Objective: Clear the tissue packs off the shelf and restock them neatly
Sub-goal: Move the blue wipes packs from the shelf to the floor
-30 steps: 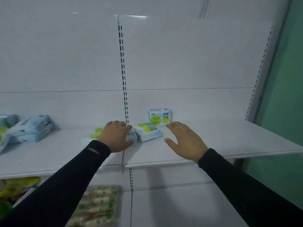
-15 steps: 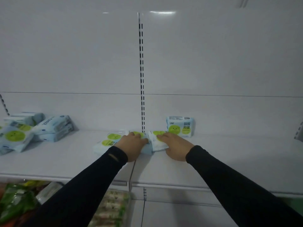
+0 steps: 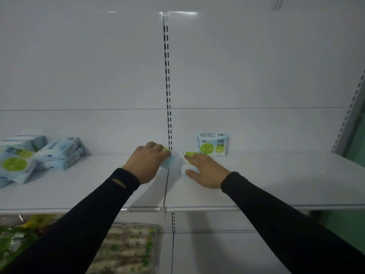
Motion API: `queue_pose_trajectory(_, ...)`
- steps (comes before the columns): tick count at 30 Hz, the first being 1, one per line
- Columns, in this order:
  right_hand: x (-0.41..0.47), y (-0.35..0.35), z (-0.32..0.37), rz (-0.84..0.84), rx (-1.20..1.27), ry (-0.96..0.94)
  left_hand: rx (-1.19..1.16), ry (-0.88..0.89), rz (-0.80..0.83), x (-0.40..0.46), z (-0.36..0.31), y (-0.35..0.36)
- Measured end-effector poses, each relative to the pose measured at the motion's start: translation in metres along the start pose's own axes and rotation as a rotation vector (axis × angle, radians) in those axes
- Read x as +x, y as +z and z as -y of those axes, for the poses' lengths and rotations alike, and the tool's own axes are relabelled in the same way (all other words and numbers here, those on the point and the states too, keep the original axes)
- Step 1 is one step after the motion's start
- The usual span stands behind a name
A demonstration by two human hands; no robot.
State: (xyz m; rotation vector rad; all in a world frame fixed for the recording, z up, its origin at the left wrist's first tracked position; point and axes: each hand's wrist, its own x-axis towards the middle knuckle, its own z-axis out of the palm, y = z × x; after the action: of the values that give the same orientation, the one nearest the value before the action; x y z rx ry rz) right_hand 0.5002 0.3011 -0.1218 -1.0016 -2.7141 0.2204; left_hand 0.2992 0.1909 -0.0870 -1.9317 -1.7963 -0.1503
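Light-blue tissue packs with green circles lie on a white shelf. My left hand lies curled over one flat pack by the centre seam, and only the pack's right end shows. My right hand holds a second flat pack, fingers on top and thumb at its near edge. A third pack stands upright against the back panel, just behind my right hand. A loose pile of packs sits at the far left, with two stacked ZERO-labelled packs beside it.
A slotted upright runs down the back panel between the two shelf boards. Below the shelf, green packaged goods and a clear tray of wrapped food sit on the lower level. A green wall borders the right side.
Both hands came down onto the two flat packs and closed on them. The packs now lie slightly apart at the seam. The flat pack seen left of my left hand is hidden.
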Motion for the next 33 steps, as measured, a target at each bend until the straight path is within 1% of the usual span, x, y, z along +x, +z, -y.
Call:
queue_pose_trajectory(1,0.003,0.004,0.004,0.034,-0.033,0.015,0.003,-0.007,0.039,-0.005,0.004,-0.001)
queue_pose_trajectory(3,0.003,0.005,0.007,0.032,-0.033,0.042,-0.056,-0.076,0.218,-0.014,0.012,-0.001)
queue_pose_trajectory(4,0.002,0.002,0.007,0.011,-0.005,0.050,-0.145,-0.130,0.299,-0.017,0.015,-0.001)
queue_pose_trajectory(5,0.000,-0.002,0.007,-0.010,0.021,0.060,-0.253,-0.185,0.336,-0.019,0.017,-0.002)
queue_pose_trajectory(6,-0.001,-0.006,0.005,-0.028,0.032,0.073,-0.342,-0.235,0.334,-0.019,0.018,-0.002)
queue_pose_trajectory(8,-0.003,-0.011,0.002,-0.052,-0.022,0.107,-0.381,-0.329,0.286,-0.015,0.015,-0.001)
queue_pose_trajectory(10,-0.003,-0.010,-0.002,-0.026,-0.077,0.159,-0.267,-0.390,0.272,-0.011,0.006,0.004)
queue_pose_trajectory(12,-0.004,-0.010,-0.006,0.029,-0.044,0.220,-0.140,-0.407,0.315,-0.007,0.000,0.010)
queue_pose_trajectory(13,-0.007,-0.012,-0.008,0.055,-0.021,0.243,-0.102,-0.402,0.321,-0.005,-0.001,0.011)
queue_pose_trajectory(15,-0.017,-0.017,-0.014,0.062,-0.006,0.265,-0.092,-0.367,0.278,-0.001,-0.003,0.011)
queue_pose_trajectory(17,-0.035,-0.022,-0.023,-0.001,-0.015,0.288,-0.163,-0.318,0.190,0.006,-0.012,0.007)
queue_pose_trajectory(20,-0.079,-0.031,-0.045,-0.186,-0.037,0.373,-0.318,-0.188,0.096,0.024,-0.047,0.007)
queue_pose_trajectory(23,-0.146,-0.045,-0.069,-0.389,-0.034,0.484,-0.493,-0.018,0.040,0.044,-0.105,0.003)
queue_pose_trajectory(25,-0.205,-0.055,-0.083,-0.471,-0.085,0.555,-0.637,0.105,0.012,0.051,-0.154,-0.005)
queue_pose_trajectory(27,-0.274,-0.062,-0.091,-0.533,-0.146,0.639,-0.765,0.231,0.015,0.052,-0.207,-0.014)
queue_pose_trajectory(29,-0.346,-0.065,-0.093,-0.581,-0.200,0.728,-0.835,0.371,0.041,0.047,-0.262,-0.021)
queue_pose_trajectory(33,-0.499,-0.055,-0.086,-0.568,-0.243,0.904,-0.806,0.669,0.150,0.012,-0.380,-0.030)
